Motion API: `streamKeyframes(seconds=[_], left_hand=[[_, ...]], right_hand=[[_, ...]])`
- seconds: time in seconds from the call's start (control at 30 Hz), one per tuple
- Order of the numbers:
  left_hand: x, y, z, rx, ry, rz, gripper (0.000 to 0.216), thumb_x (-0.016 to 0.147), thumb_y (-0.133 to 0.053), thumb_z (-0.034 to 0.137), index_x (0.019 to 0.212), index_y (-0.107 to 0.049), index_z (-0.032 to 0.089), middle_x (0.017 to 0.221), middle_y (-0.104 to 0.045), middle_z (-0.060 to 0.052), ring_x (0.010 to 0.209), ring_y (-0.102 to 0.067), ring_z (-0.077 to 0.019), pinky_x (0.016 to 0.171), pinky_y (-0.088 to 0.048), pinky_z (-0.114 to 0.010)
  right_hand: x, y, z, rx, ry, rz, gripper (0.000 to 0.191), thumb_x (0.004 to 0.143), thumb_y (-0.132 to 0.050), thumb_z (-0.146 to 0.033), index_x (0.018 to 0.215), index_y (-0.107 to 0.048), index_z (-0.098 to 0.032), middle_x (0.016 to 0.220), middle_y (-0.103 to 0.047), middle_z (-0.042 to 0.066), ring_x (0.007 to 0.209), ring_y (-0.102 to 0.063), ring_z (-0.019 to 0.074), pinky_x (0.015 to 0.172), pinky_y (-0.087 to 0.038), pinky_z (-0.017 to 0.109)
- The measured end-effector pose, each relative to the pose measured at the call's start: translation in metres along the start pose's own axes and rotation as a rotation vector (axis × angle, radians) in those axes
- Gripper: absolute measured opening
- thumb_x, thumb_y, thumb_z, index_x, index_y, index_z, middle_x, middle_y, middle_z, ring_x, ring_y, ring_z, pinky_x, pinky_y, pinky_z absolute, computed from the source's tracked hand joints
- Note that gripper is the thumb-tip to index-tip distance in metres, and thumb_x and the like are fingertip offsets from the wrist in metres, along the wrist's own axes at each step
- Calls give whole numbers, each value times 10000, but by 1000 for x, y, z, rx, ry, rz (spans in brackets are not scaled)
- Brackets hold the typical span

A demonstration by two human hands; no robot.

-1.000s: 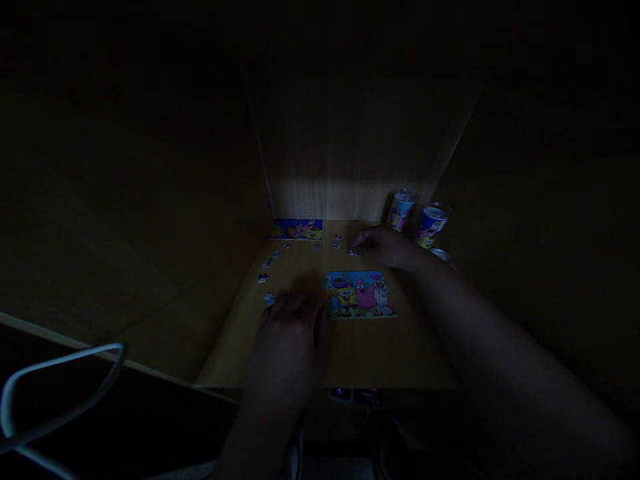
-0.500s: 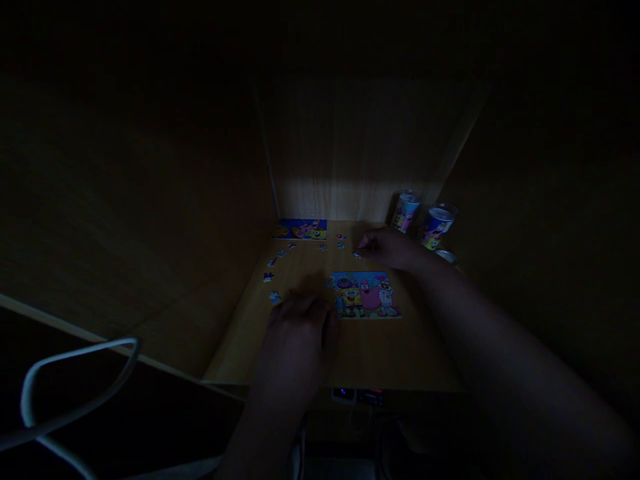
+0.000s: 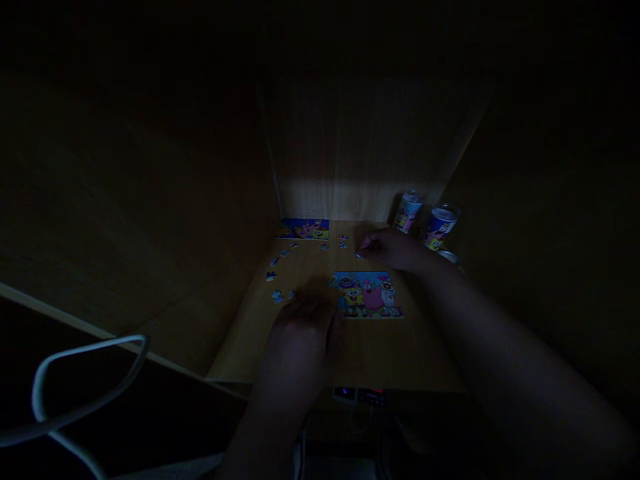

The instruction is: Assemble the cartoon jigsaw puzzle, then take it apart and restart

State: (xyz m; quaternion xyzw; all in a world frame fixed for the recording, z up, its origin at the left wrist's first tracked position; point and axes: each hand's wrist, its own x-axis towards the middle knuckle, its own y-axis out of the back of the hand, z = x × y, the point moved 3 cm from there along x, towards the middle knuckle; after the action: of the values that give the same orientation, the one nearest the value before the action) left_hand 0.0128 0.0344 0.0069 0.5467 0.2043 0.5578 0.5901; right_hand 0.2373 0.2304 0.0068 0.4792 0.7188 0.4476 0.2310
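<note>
A mostly joined cartoon jigsaw puzzle lies flat on the wooden board. At its left edge rests my left hand, fingers bent down toward the wood, thumb held apart beside the puzzle; its fingertips are dark and partly hidden. Beyond the puzzle's far edge, my right hand pinches a small puzzle piece at the board. A loose piece lies just past my left fingers, and another loose piece is left of it.
Several more loose pieces curve along the left and far side. A blue cartoon picture lies at the back wall. Two clear-topped canisters stand at back right, near a round lid. A white cable loops at lower left.
My left hand has shifted slightly right and nearer to me, uncovering a loose piece by its fingers. My right hand stays at the same piece. The whole view has moved a little.
</note>
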Motion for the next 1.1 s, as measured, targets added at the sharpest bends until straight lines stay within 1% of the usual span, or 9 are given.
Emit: streamKeyframes(seconds=[0.2,0.3,0.43,0.53,0.6,0.7,0.77,0.9,1.1], left_hand=[[-19,24,27,-59,-5,-119,141,994,-627,120,950,-700,233,1011,-769,-67,943,-728,-281,855,-617,-466],[-31,35,45,-123,-117,-192,116,1004,-635,167,961,-698,255,1020,-766,-57,957,-727,-274,849,-630,-446],[-38,45,53,-160,-198,-175,116,985,-666,192,1054,-719,267,1128,-774,-74,1032,-727,-288,915,-641,-465],[-35,46,46,-140,-136,-171,113,993,-673,187,1038,-735,270,1208,-775,-58,1108,-725,-288,968,-638,-475],[-31,44,34,-85,-61,-123,141,1018,-635,178,1042,-747,261,1275,-768,-62,1181,-712,-295,1048,-611,-500],[-23,37,7,93,74,23,241,1045,-563,183,1197,-749,191,1343,-755,-134,1276,-679,-354,1124,-554,-588],[-19,29,-12,196,134,63,334,1022,-546,140,1298,-732,162,1407,-733,-157,1362,-633,-375,1163,-521,-597],[-14,19,-32,214,120,4,492,939,-549,60,1399,-698,151,1503,-686,-160,1419,-606,-355,1223,-470,-578],[-14,21,-27,170,167,-63,451,899,-623,40,1306,-759,179,1364,-742,-150,1273,-649,-383,1100,-532,-570]], right_hand=[[-1,0,0,1,17,-13,54,961,-757,-267,982,-783,-225,1032,-844,39,943,-780,204,861,-575,316],[-1,-1,1,-3,24,-13,67,970,-747,-282,979,-780,-224,1035,-841,36,931,-779,199,849,-569,308],[-2,-2,3,-7,27,-15,76,965,-751,-290,988,-781,-224,1026,-840,32,949,-780,203,836,-561,301],[-1,-3,4,-10,32,-16,89,961,-752,-294,996,-785,-219,1015,-840,32,942,-776,206,836,-561,306],[-1,-4,4,-10,32,-17,100,961,-749,-301,1002,-788,-219,1006,-839,29,928,-775,206,832,-565,307],[0,-5,5,-6,28,-18,111,968,-742,-319,995,-789,-222,988,-837,28,918,-775,207,836,-572,312],[0,-5,6,-3,26,-17,108,969,-742,-320,989,-791,-226,990,-837,32,921,-775,211,845,-576,318],[1,-5,7,3,21,-15,76,958,-757,-300,977,-796,-237,992,-838,38,916,-776,217,856,-584,328],[1,-7,7,3,17,-11,75,949,-769,-300,985,-796,-239,1012,-842,40,935,-782,224,877,-589,337]])
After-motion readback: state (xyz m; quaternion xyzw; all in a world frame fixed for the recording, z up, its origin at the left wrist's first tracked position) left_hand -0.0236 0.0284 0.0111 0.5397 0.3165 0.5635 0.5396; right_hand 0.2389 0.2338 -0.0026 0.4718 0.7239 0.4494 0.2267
